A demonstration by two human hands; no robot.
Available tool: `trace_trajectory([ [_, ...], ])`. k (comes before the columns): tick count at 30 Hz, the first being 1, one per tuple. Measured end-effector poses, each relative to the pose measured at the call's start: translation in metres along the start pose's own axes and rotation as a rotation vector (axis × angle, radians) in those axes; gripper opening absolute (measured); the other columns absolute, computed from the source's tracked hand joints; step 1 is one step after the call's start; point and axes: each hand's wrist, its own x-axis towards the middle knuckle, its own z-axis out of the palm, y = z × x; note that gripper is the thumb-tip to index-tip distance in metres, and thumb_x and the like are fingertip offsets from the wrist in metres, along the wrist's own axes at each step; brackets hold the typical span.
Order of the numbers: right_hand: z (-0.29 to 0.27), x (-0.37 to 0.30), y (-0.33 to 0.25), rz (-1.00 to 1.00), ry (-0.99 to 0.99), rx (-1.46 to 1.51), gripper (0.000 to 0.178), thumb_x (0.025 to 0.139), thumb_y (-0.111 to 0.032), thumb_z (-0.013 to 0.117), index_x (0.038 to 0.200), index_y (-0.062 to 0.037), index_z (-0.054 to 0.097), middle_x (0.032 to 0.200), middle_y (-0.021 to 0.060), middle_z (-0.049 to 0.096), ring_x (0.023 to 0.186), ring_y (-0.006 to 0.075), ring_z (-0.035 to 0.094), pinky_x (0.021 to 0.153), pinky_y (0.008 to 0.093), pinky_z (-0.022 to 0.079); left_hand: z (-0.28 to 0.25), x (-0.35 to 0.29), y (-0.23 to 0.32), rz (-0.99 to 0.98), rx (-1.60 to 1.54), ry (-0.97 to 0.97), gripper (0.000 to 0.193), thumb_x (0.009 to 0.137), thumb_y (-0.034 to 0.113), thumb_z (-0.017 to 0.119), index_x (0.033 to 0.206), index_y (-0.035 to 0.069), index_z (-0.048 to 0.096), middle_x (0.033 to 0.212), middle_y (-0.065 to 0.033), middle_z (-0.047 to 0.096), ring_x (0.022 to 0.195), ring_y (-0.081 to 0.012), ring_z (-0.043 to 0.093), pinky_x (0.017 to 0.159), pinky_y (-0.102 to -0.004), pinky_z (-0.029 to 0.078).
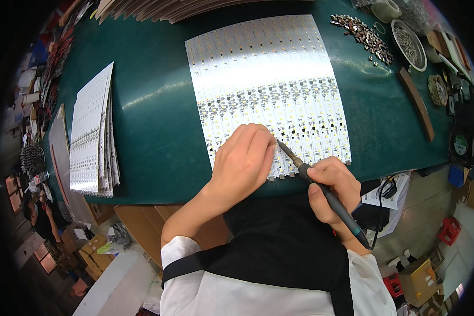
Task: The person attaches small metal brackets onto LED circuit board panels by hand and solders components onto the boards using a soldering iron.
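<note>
- While your left hand [243, 160] lies flat with fingers curled on the near edge of the white LED panel [266, 79], it holds nothing, only presses it down.
- Your right hand [333, 185] grips the soldering iron [326, 195]; its tip touches the panel just right of your left fingers.
- The panel lies in the middle of the green surface [152, 131]; a stack of panels [92, 134] is at the left, well apart.
</note>
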Motion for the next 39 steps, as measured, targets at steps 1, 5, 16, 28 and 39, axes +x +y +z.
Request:
trace_trajectory([
  [1, -0.001, 0.0, 0.0, 0.001, 0.001, 0.0, 0.021, 0.062, 0.007, 0.061, 0.083, 0.0056, 0.062, 0.067, 0.0151, 0.06, 0.057, 0.0224, 0.059, 0.052, 0.0286, 0.046, 0.0, 0.0, 0.001, 0.002, 0.01, 0.003, 0.013, 0.077, -0.003, 0.065, 0.087, 0.002, 0.058, 0.084, -0.0106, 0.059, 0.075, -0.0273, 0.06, 0.065, -0.0347, 0.049],
  [5, -0.012, 0.002, -0.001, 0.01, 0.044, 0.016, 0.02, 0.065, 0.005, 0.061, 0.085, 0.0058, 0.062, 0.067, 0.0147, 0.059, 0.058, 0.0224, 0.058, 0.052, 0.0295, 0.046, -0.006, 0.0, 0.001, -0.032, -0.052, -0.034, 0.012, 0.077, 0.0, 0.065, 0.084, 0.001, 0.055, 0.085, -0.0106, 0.056, 0.075, -0.029, 0.058, 0.063, -0.0384, 0.048],
  [16, -0.015, 0.0, 0.005, 0.03, 0.027, 0.012, 0.021, 0.064, 0.004, 0.061, 0.086, 0.0061, 0.062, 0.068, 0.0144, 0.058, 0.058, 0.0219, 0.057, 0.052, 0.0283, 0.044, 0.011, 0.007, 0.004, -0.005, -0.06, -0.006, 0.012, 0.08, -0.001, 0.062, 0.089, 0.0, 0.053, 0.085, -0.0129, 0.053, 0.076, -0.0313, 0.056, 0.066, -0.04, 0.047],
  [28, -0.014, 0.001, 0.007, -0.002, 0.04, 0.023, 0.021, 0.063, 0.005, 0.061, 0.084, 0.0061, 0.063, 0.067, 0.0147, 0.058, 0.056, 0.0218, 0.057, 0.051, 0.028, 0.044, 0.014, 0.009, 0.01, 0.004, 0.07, 0.049, 0.013, 0.076, -0.001, 0.068, 0.085, 0.003, 0.06, 0.085, -0.0093, 0.06, 0.074, -0.0257, 0.06, 0.063, -0.0344, 0.049],
  [39, -0.027, -0.001, 0.008, 0.026, 0.037, 0.046, 0.018, 0.07, 0.002, 0.063, 0.088, 0.0052, 0.062, 0.07, 0.0142, 0.059, 0.061, 0.0227, 0.058, 0.055, 0.0293, 0.045, 0.004, 0.012, 0.012, -0.125, -0.112, -0.028, 0.012, 0.082, -0.002, 0.061, 0.092, 0.0, 0.055, 0.085, -0.0144, 0.054, 0.074, -0.0313, 0.057, 0.064, -0.0381, 0.047],
])
